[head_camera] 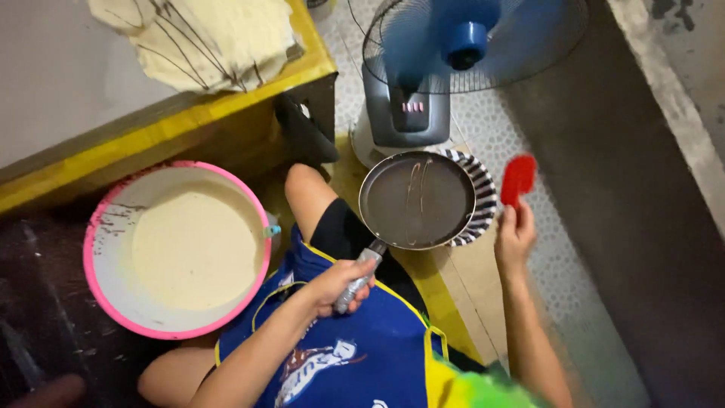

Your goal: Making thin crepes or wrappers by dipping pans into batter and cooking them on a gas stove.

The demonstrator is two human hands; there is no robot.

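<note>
Left hand, lower centre of the frame: fingers curled tight around the grey handle of a round dark pan, which is held level at centre frame, its inner face streaked with a few thin pale lines. Right hand, right of centre: fingers closed on the handle of a red spatula, blade pointing up, just beside the pan's right rim and apart from it. Black-and-white striped plate: lying under the pan's right edge, mostly covered by it. Pink-rimmed basin, left of centre: holding pale cream batter, its white inner wall smeared. Yellow-edged table, upper left: bearing a heap of thin pale sheets. Blue-bladed floor fan, top centre, on a grey base, directly behind the pan. Blue apron: across the seated person's lap, bottom centre.
</note>
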